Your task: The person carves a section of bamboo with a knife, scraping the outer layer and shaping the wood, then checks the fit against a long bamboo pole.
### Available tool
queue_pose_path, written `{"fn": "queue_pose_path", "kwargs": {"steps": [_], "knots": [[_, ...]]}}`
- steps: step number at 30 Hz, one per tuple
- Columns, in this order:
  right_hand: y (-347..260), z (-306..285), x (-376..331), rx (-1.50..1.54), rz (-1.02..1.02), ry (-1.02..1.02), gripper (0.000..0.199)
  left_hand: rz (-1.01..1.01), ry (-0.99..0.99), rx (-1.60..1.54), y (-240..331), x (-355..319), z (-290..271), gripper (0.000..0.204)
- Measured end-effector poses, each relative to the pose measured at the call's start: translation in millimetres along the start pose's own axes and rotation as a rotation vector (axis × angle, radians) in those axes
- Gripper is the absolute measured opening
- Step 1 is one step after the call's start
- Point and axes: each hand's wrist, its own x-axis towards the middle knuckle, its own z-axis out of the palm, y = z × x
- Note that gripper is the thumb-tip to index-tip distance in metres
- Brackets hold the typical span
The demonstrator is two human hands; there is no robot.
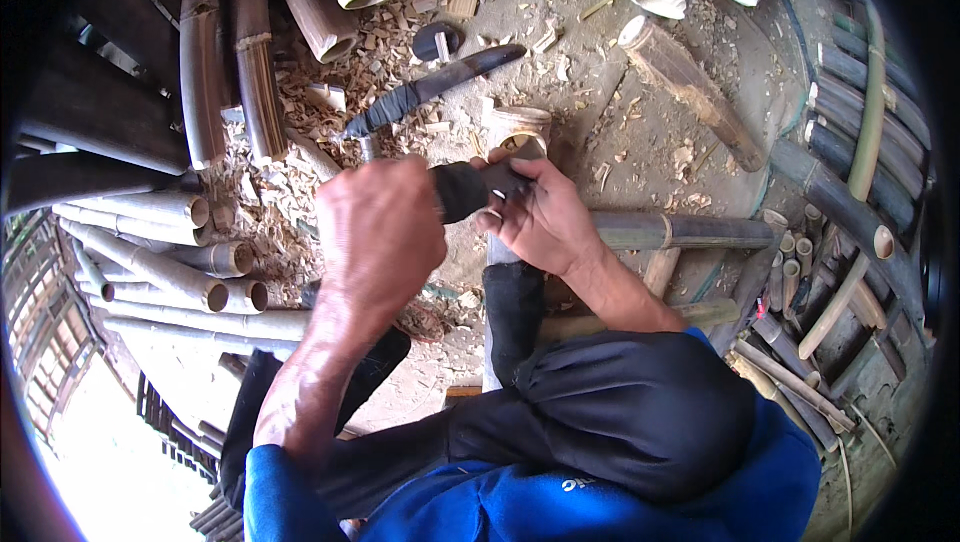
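My left hand (380,227) is a fist, slightly blurred, around a tool whose black-wrapped part (460,191) sticks out toward the right. A short grey metal end (370,148) shows just above the fist. My right hand (545,210) closes its thumb and fingers on a dark flat piece (508,178) at the end of the wrapped part. Whether the two are joined I cannot tell. Behind the right hand is a pale, round cut bamboo end (520,122). Farther off, a knife (465,75) with a dark curved blade and black-wrapped handle lies on the floor.
Wood shavings (290,182) litter the floor. Thick bamboo pieces (255,72) lie at the far left, with thinner poles (160,232) stacked below. A partly stripped bamboo length (690,92) lies at the far right. A horizontal bamboo (690,232) extends beside my right forearm. More poles (870,112) line the right.
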Motion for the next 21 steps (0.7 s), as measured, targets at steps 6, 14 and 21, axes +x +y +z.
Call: {"fn": "queue_pose_path", "kwargs": {"steps": [6,14,21], "knots": [[6,14,5,-0.549,0.092,0.187,0.021,-0.354,-0.068,-0.553,-29,-52,87,0.037],[-3,7,8,-0.009,-0.001,-0.016,0.023,-0.144,-0.172,0.019,9,11,-23,0.012],[12,-2,3,0.022,-0.036,0.047,0.019,0.101,0.163,-0.080,-8,-13,24,0.012]]}}
